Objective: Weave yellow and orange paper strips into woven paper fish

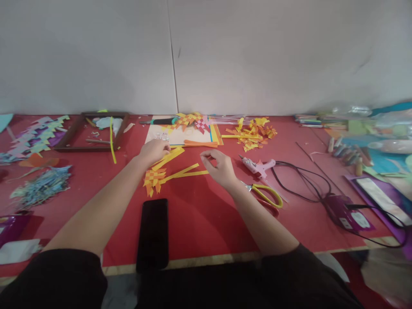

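A plain grey wall (257, 56) rose behind the red-covered table (206, 219). At the far left lay a dark brown, rectangular wooden frame (86, 149), and at the far middle a flat cream sheet (178, 136). The slim black phone (152, 231) lay near me, left of the middle. My left hand (154, 151) was curled over by the sheet's near edge, at the narrow, flat yellow paper strips (179, 173); whether it gripped any, I could not tell. My right hand (221, 167) was bent, thumb and fingertips close together, just beside one strip's end — pinching or not, I could not tell. To its right lay yellow-and-red-handled scissors (256, 188) and, farther off, a pale pink plastic glue gun (255, 167). The small checkered orange-and-yellow woven paper piece (154, 179) lay between phone and left hand, the strips spreading from it — some far, some right.
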The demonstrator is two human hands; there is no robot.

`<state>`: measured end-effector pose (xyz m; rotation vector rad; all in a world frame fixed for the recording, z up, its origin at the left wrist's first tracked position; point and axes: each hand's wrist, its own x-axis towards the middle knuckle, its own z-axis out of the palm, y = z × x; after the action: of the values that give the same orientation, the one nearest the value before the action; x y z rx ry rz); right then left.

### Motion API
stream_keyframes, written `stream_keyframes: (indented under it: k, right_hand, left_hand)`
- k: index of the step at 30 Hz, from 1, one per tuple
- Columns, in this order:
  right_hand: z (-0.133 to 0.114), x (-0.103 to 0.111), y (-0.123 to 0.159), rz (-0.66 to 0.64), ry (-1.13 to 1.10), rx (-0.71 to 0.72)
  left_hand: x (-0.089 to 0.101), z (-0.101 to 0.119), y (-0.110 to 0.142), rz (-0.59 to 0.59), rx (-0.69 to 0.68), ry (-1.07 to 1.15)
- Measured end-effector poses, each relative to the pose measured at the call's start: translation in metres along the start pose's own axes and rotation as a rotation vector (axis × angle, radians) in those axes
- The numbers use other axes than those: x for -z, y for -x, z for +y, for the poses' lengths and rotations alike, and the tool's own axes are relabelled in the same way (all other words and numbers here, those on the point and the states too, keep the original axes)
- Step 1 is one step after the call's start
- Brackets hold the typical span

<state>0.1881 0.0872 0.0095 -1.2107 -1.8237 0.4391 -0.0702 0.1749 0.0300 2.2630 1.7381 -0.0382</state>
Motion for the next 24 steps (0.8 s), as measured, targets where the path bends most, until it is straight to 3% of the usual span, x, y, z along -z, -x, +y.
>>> stream_keyframes:
  k: [6,14,18,24]
  right_hand:
    - [0.008,-0.015,0.012,0.0,0.026,0.091]
    - [0.0,-0.002,0.062,-0.061,0.058,0.241]
    - [-0.005,0.012,0.075,-0.031,0.067,0.234]
    - [-0.016,0.032,0.077,-0.008,0.093,0.198]
  left_hand:
    - [0.005,0.006,0.004,0.04,0.001,0.093]
    - [0.007,0.065,0.036,-0.27,-0.157,0.323]
    - [-0.009,0.084,0.044,-0.217,-0.132,0.349]
    - [-0.03,0.089,0.049,-0.067,-0.086,0.223]
